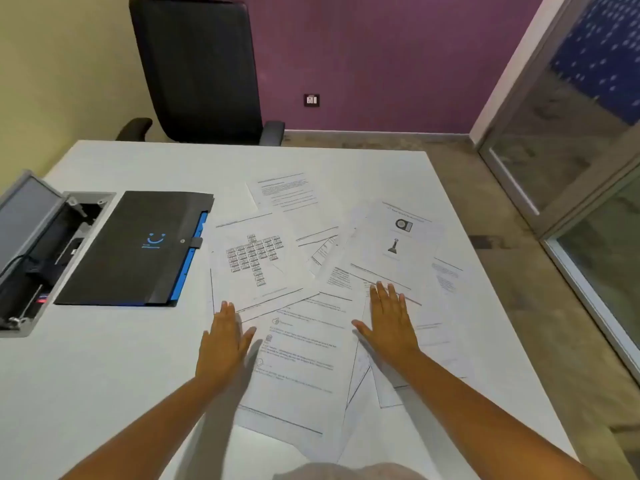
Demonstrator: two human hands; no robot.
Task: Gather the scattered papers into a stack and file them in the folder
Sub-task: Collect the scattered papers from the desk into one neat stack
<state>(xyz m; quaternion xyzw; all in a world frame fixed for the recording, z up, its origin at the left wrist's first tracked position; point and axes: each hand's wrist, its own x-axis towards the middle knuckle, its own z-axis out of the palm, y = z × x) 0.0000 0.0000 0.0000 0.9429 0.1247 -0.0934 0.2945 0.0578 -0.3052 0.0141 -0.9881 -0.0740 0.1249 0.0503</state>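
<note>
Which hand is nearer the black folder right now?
Left. The left hand lies flat just right of and below the black folder; the right hand rests farther right, on the papers.

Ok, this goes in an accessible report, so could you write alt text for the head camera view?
A person's left hand and right hand lie flat and open on printed papers scattered over a white table. A closed black folder lies to the left, and a black office chair stands behind the table.

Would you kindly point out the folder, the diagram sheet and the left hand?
folder [138, 247]: head view, middle of its black cover.
diagram sheet [256, 271]: head view, below the printed boxes.
left hand [223, 344]: head view, its back.
</note>
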